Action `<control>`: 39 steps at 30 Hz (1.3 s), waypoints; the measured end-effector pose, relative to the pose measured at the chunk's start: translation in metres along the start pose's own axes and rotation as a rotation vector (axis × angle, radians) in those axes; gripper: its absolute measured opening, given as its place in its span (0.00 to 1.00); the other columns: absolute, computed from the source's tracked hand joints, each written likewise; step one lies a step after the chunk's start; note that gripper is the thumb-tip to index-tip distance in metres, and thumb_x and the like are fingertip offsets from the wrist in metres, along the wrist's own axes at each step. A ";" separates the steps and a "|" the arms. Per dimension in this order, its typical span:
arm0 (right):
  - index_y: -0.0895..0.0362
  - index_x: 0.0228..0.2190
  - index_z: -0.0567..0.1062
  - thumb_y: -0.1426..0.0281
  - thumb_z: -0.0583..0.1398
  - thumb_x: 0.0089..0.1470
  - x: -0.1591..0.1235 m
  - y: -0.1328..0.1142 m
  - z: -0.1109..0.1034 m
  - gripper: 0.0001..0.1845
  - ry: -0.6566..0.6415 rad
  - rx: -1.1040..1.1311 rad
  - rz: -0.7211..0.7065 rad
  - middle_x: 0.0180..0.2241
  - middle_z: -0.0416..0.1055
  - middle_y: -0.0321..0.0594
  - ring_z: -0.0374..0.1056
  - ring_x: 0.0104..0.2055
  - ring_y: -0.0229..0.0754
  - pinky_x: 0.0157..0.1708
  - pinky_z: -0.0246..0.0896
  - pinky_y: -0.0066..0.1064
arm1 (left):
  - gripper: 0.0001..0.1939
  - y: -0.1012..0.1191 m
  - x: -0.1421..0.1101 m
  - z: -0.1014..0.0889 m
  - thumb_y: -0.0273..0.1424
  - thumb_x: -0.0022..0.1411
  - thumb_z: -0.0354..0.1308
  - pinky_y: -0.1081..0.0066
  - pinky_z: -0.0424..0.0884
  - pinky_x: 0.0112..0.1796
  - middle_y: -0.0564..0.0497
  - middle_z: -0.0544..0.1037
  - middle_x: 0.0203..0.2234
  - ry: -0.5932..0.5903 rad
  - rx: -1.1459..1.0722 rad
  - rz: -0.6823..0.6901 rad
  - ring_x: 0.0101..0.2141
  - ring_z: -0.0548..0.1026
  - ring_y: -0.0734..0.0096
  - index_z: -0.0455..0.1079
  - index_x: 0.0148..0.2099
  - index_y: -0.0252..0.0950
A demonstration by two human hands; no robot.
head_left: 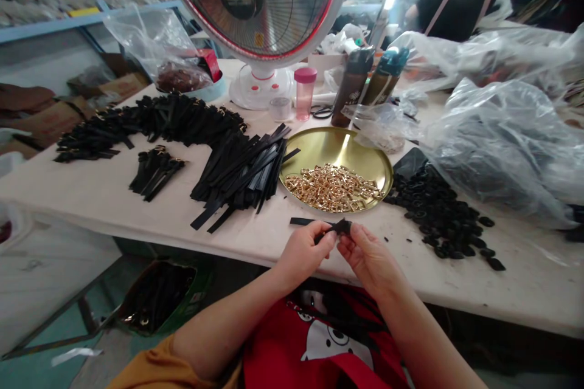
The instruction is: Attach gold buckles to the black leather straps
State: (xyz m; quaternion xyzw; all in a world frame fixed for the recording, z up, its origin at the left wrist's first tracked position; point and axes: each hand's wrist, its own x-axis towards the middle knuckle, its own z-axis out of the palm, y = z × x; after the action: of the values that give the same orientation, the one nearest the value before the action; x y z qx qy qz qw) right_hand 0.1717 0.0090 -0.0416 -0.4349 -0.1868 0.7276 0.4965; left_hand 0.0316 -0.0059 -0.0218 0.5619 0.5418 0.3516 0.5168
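Observation:
A black strap point(310, 222) is held at the table's front edge, its long end pointing left. My left hand point(310, 246) pinches the strap between thumb and fingers. The fingers of my right hand point(367, 255) are closed on a small black piece point(343, 227) at the strap's right end; its exact kind is hard to make out. Just beyond my hands, a round gold tray point(319, 143) bears a heap of small gold metal fittings point(335, 187). Loose black straps point(241, 173) are piled to the left of the tray. Small black rounded pieces point(438, 213) lie heaped to its right.
Bundled black straps with gold fittings point(159, 115) curve along the table's left side, with a smaller bunch point(155, 171) before them. A large fan point(260, 82), a pink-lidded cup point(305, 94) and dark bottles point(351, 88) stand behind. Plastic bags point(506, 146) cover the right. Another person point(456, 3) is beyond.

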 end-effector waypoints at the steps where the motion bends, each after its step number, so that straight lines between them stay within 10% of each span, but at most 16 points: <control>1: 0.56 0.24 0.71 0.65 0.66 0.38 0.000 0.003 0.001 0.11 -0.009 -0.024 -0.014 0.22 0.68 0.31 0.63 0.23 0.29 0.27 0.62 0.20 | 0.12 0.000 0.001 0.000 0.37 0.58 0.47 0.80 0.57 0.22 0.57 0.64 0.18 0.009 0.015 0.007 0.18 0.61 0.81 0.66 0.37 0.34; 18: 0.55 0.32 0.73 0.62 0.61 0.44 -0.018 0.003 -0.016 0.11 0.016 -0.858 -0.472 0.25 0.72 0.37 0.67 0.28 0.40 0.31 0.63 0.33 | 0.12 0.002 -0.007 -0.019 0.34 0.55 0.46 0.78 0.55 0.22 0.56 0.66 0.18 -0.188 0.231 -0.014 0.21 0.63 0.77 0.67 0.28 0.33; 25: 0.57 0.37 0.73 0.60 0.62 0.43 -0.021 0.004 -0.013 0.20 0.013 -0.682 -0.247 0.27 0.73 0.39 0.68 0.29 0.40 0.33 0.64 0.34 | 0.13 -0.002 -0.014 -0.010 0.37 0.55 0.46 0.79 0.52 0.16 0.59 0.60 0.13 -0.246 -0.064 -0.198 0.13 0.56 0.81 0.65 0.32 0.33; 33: 0.55 0.29 0.76 0.61 0.62 0.42 -0.033 -0.005 -0.011 0.13 -0.045 -0.952 -0.430 0.27 0.73 0.39 0.67 0.29 0.41 0.35 0.62 0.35 | 0.12 0.003 -0.024 -0.018 0.33 0.56 0.46 0.77 0.55 0.23 0.56 0.62 0.17 -0.185 0.332 0.099 0.22 0.61 0.76 0.65 0.25 0.34; 39: 0.57 0.32 0.75 0.58 0.63 0.40 -0.028 -0.010 -0.020 0.18 -0.068 -0.753 -0.215 0.21 0.71 0.37 0.66 0.25 0.38 0.31 0.63 0.33 | 0.14 0.005 -0.025 -0.011 0.34 0.58 0.45 0.77 0.55 0.24 0.55 0.65 0.20 -0.150 0.292 0.116 0.23 0.62 0.75 0.68 0.31 0.34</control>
State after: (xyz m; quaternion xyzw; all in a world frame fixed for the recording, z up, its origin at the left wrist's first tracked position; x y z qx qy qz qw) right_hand 0.1970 -0.0149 -0.0333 -0.5402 -0.5014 0.5662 0.3690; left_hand 0.0184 -0.0270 -0.0106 0.6860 0.5134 0.2555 0.4478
